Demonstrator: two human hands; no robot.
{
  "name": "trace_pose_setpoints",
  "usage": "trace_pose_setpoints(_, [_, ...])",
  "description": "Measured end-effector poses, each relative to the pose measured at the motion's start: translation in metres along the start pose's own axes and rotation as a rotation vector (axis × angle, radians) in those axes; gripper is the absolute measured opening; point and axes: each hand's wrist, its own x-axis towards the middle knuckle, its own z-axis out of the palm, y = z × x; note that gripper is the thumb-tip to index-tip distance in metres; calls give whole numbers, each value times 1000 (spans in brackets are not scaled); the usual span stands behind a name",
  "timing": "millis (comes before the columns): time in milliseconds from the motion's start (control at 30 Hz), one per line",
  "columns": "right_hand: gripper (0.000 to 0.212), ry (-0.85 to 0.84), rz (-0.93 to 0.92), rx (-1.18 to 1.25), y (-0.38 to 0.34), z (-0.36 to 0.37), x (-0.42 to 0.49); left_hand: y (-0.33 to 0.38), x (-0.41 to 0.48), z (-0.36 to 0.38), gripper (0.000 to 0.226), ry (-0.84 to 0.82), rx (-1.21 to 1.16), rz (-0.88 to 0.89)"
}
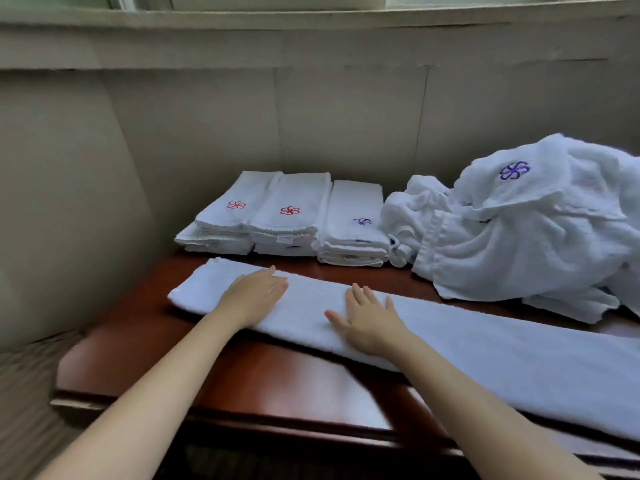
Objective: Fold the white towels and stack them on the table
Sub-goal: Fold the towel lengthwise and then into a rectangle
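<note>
A long white towel (pixel 467 344), folded lengthwise into a strip, lies across the dark wooden table (pixel 277 379) from the left to the right edge of view. My left hand (pixel 254 294) lies flat on the strip near its left end, fingers straight. My right hand (pixel 369 318) presses flat on the strip's middle, fingers spread. Behind them, three stacks of folded white towels (pixel 287 216) with red and purple flower logos stand side by side at the table's back.
A heap of unfolded white towels (pixel 526 230) with a purple logo fills the back right of the table. A beige wall (pixel 207 116) rises right behind the stacks. The table's front edge (pixel 294 427) is close to me, with carpet at the left.
</note>
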Motion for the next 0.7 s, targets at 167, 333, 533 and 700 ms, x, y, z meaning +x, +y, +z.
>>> trace_pose_setpoints(167, [81,74,19,-10,-14,8,29,-63,-13,5,46,0,47,-210])
trace_pose_setpoints(333, [78,87,26,-20,-10,13,30,-109,-22,0,48,186,6,-515])
trace_pose_setpoints(533, [76,111,42,-14,-11,12,31,-105,-13,-13,53,501,-464,-739])
trace_pose_setpoints(700, [70,160,28,21,-13,12,28,-105,-4,-20,62,669,-1204,-994])
